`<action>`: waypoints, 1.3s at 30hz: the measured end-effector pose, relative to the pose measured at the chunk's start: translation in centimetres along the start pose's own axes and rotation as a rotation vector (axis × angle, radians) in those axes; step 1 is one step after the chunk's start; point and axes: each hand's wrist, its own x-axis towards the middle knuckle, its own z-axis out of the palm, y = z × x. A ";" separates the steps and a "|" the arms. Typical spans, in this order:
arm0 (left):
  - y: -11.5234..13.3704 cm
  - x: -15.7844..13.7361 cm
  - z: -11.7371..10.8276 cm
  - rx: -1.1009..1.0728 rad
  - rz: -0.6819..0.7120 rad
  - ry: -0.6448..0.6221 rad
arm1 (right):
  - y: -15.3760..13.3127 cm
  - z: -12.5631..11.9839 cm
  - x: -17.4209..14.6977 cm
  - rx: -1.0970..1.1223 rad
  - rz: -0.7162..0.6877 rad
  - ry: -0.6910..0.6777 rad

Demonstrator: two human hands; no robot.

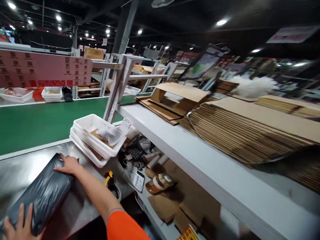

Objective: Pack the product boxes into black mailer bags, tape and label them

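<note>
- Two bare hands of ours rest on one black plastic-wrapped parcel (43, 191) in the lower left of the frame, slanting across a metal worktop (1, 178).
- Our left hand (21, 227), at the bottom edge, lies with fingers spread apart on the parcel's near end.
- Our right hand (69, 164) touches the parcel's far end, fingers over the corner; we cannot tell whether it clamps there, as its underside is hidden.
- Right of that hand we see stacked white plastic baskets (111, 151), left of centre, with a yellow-and-black hand tool (108, 178), blurred, below them.
- Our orange sleeve (127, 227) fills the bottom centre.
- At centre, under a pale shelf (159, 123), we find a black keypad (135, 153), a lit-screen device (139, 181) and an amber container (159, 183).
- On that shelf, toward the right, we have an open cardboard box (183, 90) beside flattened cartons (242, 135).
- Across the left runs a green conveyor belt (42, 117), below a pink QR-code board (50, 69) at upper left.
</note>
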 end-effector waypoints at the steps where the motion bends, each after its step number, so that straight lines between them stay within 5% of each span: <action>1: -1.9 0.8 0.1 -0.009 0.076 -0.009 | 0.2 0.5 -1.3 0.001 0.038 0.020; 5: -9.9 4.6 0.4 -0.111 0.333 -0.015 | 1.7 3.9 -7.5 0.044 0.167 0.092; 8: -12.4 6.0 0.0 -0.184 0.306 -0.007 | 2.4 6.8 -11.5 0.200 0.215 0.222; 13: -9.8 3.4 -2.2 -0.242 0.070 0.030 | 1.9 9.7 -14.3 0.593 0.254 0.541; 17: -8.7 1.7 -2.2 -0.247 -0.007 0.074 | 1.3 10.9 -14.1 0.755 0.340 0.618; 25: -11.6 3.5 -0.7 -0.323 0.046 0.074 | 0.5 11.8 -14.7 0.781 0.389 0.635; 32: -12.9 7.2 -3.6 -0.359 0.063 -0.120 | -0.4 13.9 -18.4 0.793 0.350 0.577; 39: -11.3 4.4 -4.6 -0.285 0.008 -0.087 | 4.4 11.2 -21.8 0.890 0.200 0.351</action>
